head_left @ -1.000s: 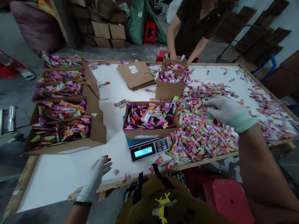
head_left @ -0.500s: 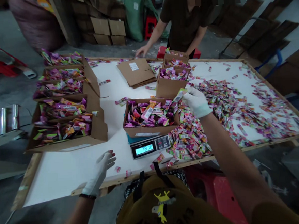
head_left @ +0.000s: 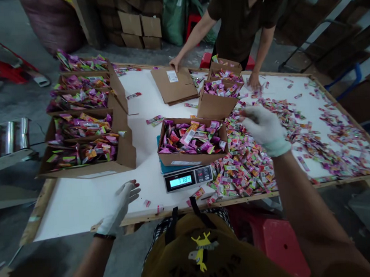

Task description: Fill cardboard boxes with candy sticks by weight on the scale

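Observation:
A cardboard box [head_left: 199, 157] filled with small, colourful wrapped packets stands on a digital scale [head_left: 203, 174] with a lit display. My left hand [head_left: 118, 206], in a white glove with bare fingertips, hovers over the near table edge, left of the scale. Its fingers are stretched out and it holds nothing. To the right of the box, my gloved right hand [head_left: 263, 129] is above a large pile of loose packets [head_left: 244, 168]. Its fingers are loosely bent and apart, with no packet visible in them.
Several packet-filled boxes [head_left: 124, 149] line the table's left side. Across the table, a co-worker [head_left: 243, 29] rests one hand on flat cardboard [head_left: 181, 90] and the other by scattered packets. More filled boxes [head_left: 216, 106] stand behind the scale. A red stool [head_left: 281, 241] is below.
The packet in my right hand is gone from view, and that hand has moved right. The scale reading has dropped slightly. The co-worker's hands have moved to the flat cardboard and the packets.

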A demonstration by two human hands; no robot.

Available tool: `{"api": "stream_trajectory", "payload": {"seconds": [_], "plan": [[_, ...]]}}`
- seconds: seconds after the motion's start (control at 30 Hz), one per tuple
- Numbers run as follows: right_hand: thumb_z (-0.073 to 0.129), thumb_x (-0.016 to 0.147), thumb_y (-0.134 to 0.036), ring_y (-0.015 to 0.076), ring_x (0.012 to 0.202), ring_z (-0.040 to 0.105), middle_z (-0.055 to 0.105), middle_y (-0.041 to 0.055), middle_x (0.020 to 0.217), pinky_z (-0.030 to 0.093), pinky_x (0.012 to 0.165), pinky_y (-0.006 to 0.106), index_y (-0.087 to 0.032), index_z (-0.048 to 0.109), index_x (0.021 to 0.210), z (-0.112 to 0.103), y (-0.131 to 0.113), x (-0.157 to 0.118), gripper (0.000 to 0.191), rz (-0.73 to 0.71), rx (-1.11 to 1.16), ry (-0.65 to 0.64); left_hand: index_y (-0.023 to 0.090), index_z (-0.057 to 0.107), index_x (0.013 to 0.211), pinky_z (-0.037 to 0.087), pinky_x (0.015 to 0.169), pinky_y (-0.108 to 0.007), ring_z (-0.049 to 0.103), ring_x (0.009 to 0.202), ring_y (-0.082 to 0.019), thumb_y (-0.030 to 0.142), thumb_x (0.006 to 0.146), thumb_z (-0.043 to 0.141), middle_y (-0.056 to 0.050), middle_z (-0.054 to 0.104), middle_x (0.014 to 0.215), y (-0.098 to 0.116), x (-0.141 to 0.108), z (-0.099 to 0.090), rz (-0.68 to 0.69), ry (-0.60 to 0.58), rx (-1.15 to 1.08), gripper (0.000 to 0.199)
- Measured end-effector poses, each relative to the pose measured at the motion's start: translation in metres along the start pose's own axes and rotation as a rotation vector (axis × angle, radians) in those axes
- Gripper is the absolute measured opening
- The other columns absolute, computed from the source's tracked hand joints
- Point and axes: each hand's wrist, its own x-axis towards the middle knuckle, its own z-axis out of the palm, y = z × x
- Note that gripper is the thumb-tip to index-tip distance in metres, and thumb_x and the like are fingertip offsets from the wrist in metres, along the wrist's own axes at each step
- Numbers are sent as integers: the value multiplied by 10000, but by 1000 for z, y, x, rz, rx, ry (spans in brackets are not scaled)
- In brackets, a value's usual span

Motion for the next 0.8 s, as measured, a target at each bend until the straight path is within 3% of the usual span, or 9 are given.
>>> {"api": "stream_trajectory", "payload": {"seconds": [0.13, 0.27, 0.4, 0.5, 0.6, 0.67, 0.73, 0.8], "plan": [[588, 931, -279, 277, 1053, 686, 748, 111, 1098, 547, 1007, 436, -185, 767, 1109, 58, -36, 15, 269, -225, -76, -194, 148, 698, 1082, 604, 830, -385, 745, 968, -277, 398, 798, 734, -151, 745, 1131, 24, -3, 8, 79, -41, 24, 380], [523, 962, -169, 291, 1134, 653, 700, 131, 1225, 504, 1038, 399, -176, 746, 1281, 92, -58, 26, 389, -254, -202, -399, 138, 702, 1116, 595, 868, -377, 736, 1014, -280, 494, 795, 749, -155, 744, 1185, 62, -12, 25, 192, -63, 38, 482], [522, 931, -99, 315, 1101, 662, 641, 133, 1305, 516, 935, 407, -265, 712, 1402, 117, -59, 28, 535, -174, -419, -626, 130, 704, 1172, 570, 893, -378, 707, 1080, -284, 538, 800, 738, -154, 736, 1200, 119, -21, 59, 397, -131, 5, 553], [593, 907, -123, 316, 1083, 674, 636, 128, 1264, 534, 907, 405, -276, 780, 1296, 130, -52, 26, 458, -121, -445, -702, 137, 750, 1034, 546, 846, -350, 699, 996, -272, 580, 840, 689, -111, 748, 1023, 158, -26, 97, 562, -130, 248, 487], [655, 907, -198, 292, 1144, 672, 660, 120, 1238, 536, 1005, 401, -227, 837, 1074, 122, -40, 23, 249, -155, -213, -547, 149, 763, 891, 505, 743, -348, 657, 784, -263, 583, 845, 685, -70, 698, 755, 182, -28, 135, 603, -234, 673, 443], [671, 910, -265, 283, 1158, 682, 711, 109, 1202, 536, 1046, 414, -217, 827, 1020, 101, -27, 21, 197, -185, -30, -402, 155, 757, 817, 473, 677, -353, 602, 659, -250, 505, 828, 712, -62, 662, 661, 190, -26, 152, 542, -320, 818, 353], [636, 935, -340, 286, 1090, 714, 769, 97, 1101, 555, 1023, 439, -226, 809, 1043, 69, -11, 17, 233, -152, 39, -290, 158, 723, 693, 455, 635, -353, 554, 580, -237, 372, 774, 751, -67, 628, 595, 191, -22, 160, 479, -354, 816, 230], [621, 920, -383, 300, 1001, 736, 793, 99, 1028, 576, 968, 461, -224, 788, 1097, 34, 9, 9, 291, -57, -35, -215, 160, 682, 587, 450, 602, -346, 535, 541, -236, 248, 687, 799, -73, 594, 542, 188, -16, 156, 441, -331, 646, 177]]}}
